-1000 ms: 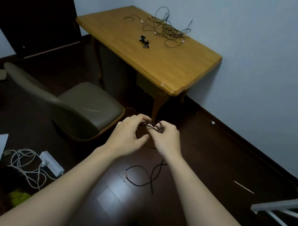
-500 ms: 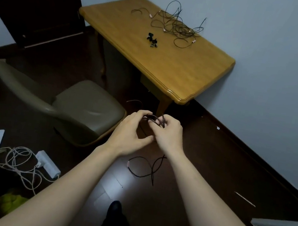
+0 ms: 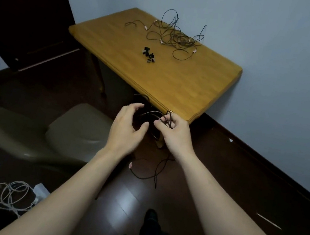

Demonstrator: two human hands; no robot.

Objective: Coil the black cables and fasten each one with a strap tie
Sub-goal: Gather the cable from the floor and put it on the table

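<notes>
Floor: dark glossy boards, running to a dark skirting along the pale wall.
Door: dark panel, far left, behind the table's left corner.
Table: yellow-brown wooden top with a scalloped edge, set against the wall; one curved leg shows under its left side.
Chair: olive padded seat, low, left of the hands and in front of the table.
Left hand: loose and curled, thumb and fingers apart, cupped beside the loops; whether any fingertip touches the cable cannot be told.
Right hand: pinched shut on a bundle of loops, strands passing between thumb and forefinger, just before the table's near edge.
Tangled cables: black, uncoiled heap with pale connector ends, at the far side of the tabletop near the wall.
Held cable: black, several loops arching between the two hands; the loose tail hangs under the right wrist and curls down towards the floor, ending in a pinkish plug.
White cord: pale loose coil on the floor, bottom left, beside a white block and a white sheet.
Strap ties: small black cluster, middle of the tabletop, apart from the tangled heap.
Shoes: dark, bottom centre, between the forearms.
</notes>
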